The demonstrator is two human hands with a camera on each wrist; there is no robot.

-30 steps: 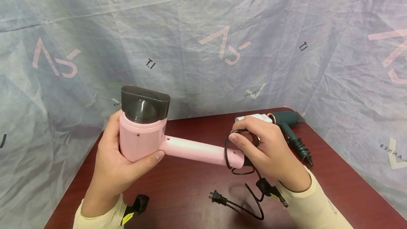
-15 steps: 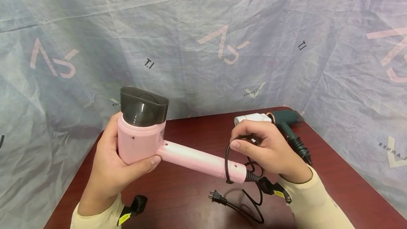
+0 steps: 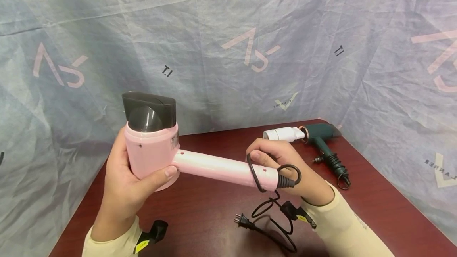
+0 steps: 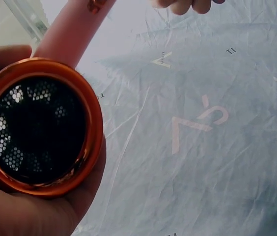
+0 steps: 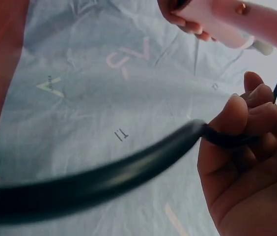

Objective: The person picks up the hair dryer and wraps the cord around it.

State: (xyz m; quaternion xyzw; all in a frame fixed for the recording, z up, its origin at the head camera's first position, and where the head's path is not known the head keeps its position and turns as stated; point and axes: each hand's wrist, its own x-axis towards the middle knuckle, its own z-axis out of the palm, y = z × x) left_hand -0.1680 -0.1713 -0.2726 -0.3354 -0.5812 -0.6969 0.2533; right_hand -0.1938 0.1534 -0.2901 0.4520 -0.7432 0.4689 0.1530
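Observation:
A pink hair dryer [image 3: 214,173] with a dark translucent nozzle [image 3: 151,112] on top is held above the table. My left hand [image 3: 123,189] grips its barrel from the left, thumb across the near side. The left wrist view shows the copper-coloured rim [image 4: 95,123] around the dark intake grille. My right hand [image 3: 290,160], behind the handle's end, pinches the black cord [image 3: 254,173] between thumb and fingers. One loop of cord crosses the handle, another curls beside the ribbed strain relief [image 3: 285,181]. Below hangs more cord, with the two-prong plug [image 3: 243,221] over the table's front part.
A white hair dryer [image 3: 280,134] and a dark green hair dryer [image 3: 317,131] lie at the back right of the red-brown table [image 3: 200,225]. The green one's cord [image 3: 335,163] is wound around its handle. A grey printed cloth [image 3: 200,50] hangs behind and at both sides.
The hair dryer's head has shifted left and turned slightly, and its handle end has risen since half a second ago. My right hand has moved left, still pinching the cord.

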